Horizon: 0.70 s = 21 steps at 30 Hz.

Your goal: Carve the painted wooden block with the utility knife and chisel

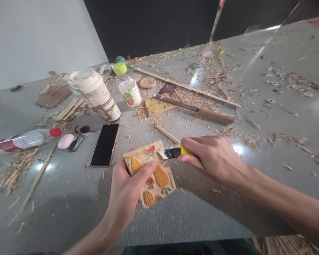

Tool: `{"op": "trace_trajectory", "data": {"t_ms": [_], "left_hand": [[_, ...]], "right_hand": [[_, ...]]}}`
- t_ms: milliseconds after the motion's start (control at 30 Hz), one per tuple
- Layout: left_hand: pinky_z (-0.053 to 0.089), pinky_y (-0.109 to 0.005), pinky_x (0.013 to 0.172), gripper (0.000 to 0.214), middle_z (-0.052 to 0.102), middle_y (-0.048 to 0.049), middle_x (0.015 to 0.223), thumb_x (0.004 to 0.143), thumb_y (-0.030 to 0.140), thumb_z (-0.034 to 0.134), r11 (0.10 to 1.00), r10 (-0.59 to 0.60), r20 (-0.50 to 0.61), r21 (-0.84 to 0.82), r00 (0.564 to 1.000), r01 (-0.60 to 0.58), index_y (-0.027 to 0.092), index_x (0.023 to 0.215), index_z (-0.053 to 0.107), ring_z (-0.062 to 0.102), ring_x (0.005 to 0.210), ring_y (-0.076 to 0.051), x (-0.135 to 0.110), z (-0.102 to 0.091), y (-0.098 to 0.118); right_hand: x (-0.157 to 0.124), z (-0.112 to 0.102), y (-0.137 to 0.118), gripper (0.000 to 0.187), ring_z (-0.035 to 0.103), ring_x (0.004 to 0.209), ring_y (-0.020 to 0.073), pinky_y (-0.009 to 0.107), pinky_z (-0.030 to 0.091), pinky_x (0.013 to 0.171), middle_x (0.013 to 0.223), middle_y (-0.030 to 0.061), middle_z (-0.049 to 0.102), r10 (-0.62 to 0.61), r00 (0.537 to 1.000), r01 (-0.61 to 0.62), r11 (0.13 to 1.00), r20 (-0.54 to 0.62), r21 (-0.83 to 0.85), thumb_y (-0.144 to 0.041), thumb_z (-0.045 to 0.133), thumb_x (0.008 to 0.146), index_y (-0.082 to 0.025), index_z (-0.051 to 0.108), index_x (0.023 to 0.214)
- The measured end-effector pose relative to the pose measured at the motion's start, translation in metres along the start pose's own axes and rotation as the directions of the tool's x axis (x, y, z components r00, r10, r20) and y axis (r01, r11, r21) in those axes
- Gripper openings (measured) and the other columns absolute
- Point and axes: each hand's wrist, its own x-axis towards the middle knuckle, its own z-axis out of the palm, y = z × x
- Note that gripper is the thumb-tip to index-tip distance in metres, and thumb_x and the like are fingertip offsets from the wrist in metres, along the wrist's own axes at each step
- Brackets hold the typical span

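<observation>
My left hand (127, 191) is closed on a square piece of cardboard (159, 177) printed with yellow corn cobs and red flowers, held just above the grey table (69, 198). My right hand (212, 157) grips a yellow and black utility knife (175, 152). Its short blade touches the top right edge of the cardboard. A thin bamboo stick (167, 134) lies just beyond the knife.
A black phone (105, 144) lies left of the cardboard. Behind it stand a tipped white cup (95, 90) and a green-capped bottle (128, 86). A cleaver (194, 106), a second printed piece (156, 105), a lying bottle (23, 140), keys and wood shavings litter the table.
</observation>
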Motion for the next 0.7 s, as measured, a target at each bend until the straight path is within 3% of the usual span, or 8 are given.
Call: {"op": "trace_trajectory", "data": {"t_ms": [200, 367, 500, 700], "left_hand": [[0.060, -0.026, 0.060, 0.030, 0.071, 0.0012, 0.080, 0.091, 0.042, 0.085, 0.990, 0.079, 0.053, 0.109, 0.995, -0.085, 0.022, 0.102, 0.066, 0.070, 0.066, -0.015, -0.008, 0.000, 0.004], [0.048, -0.021, 0.057, 0.033, 0.055, 0.0060, 0.070, 0.089, 0.037, 0.085, 0.987, 0.129, 0.102, 0.083, 0.986, -0.138, 0.022, 0.085, 0.055, 0.055, 0.060, -0.009, -0.008, -0.009, 0.008], [0.042, -0.021, 0.056, 0.037, 0.050, 0.0077, 0.066, 0.089, 0.033, 0.085, 0.989, 0.136, 0.107, 0.048, 0.985, -0.142, 0.023, 0.082, 0.051, 0.049, 0.058, -0.008, -0.007, -0.013, 0.007], [0.045, -0.020, 0.055, 0.033, 0.052, 0.0072, 0.066, 0.087, 0.029, 0.086, 0.993, 0.110, 0.076, -0.053, 0.991, -0.106, 0.023, 0.082, 0.054, 0.051, 0.058, -0.008, -0.009, -0.007, 0.008]], "right_hand": [[-0.001, 0.002, 0.007, 0.060, 0.047, 0.048, 0.0138, 0.032, 0.019, 0.051, 0.060, -0.0023, 0.053, -0.154, 0.987, 0.153, 0.988, -0.043, -0.008, -0.068, 0.031, 0.114, -0.024, 0.052, 0.079], [0.005, 0.010, 0.013, 0.046, 0.049, 0.040, 0.0160, 0.033, 0.022, 0.045, 0.057, -0.0040, 0.050, -0.276, 0.956, 0.270, 0.960, -0.098, -0.070, -0.057, 0.039, 0.115, -0.028, 0.044, 0.080], [0.010, 0.012, 0.011, 0.039, 0.051, 0.038, 0.0165, 0.032, 0.026, 0.040, 0.057, -0.0035, 0.054, -0.288, 0.950, 0.287, 0.958, -0.119, -0.021, -0.045, 0.039, 0.116, -0.030, 0.046, 0.080], [0.007, 0.013, 0.008, 0.031, 0.057, 0.039, 0.0179, 0.033, 0.033, 0.039, 0.057, -0.0035, 0.060, -0.219, 0.972, 0.224, 0.974, -0.091, 0.047, -0.034, 0.043, 0.111, -0.031, 0.055, 0.083]]}}
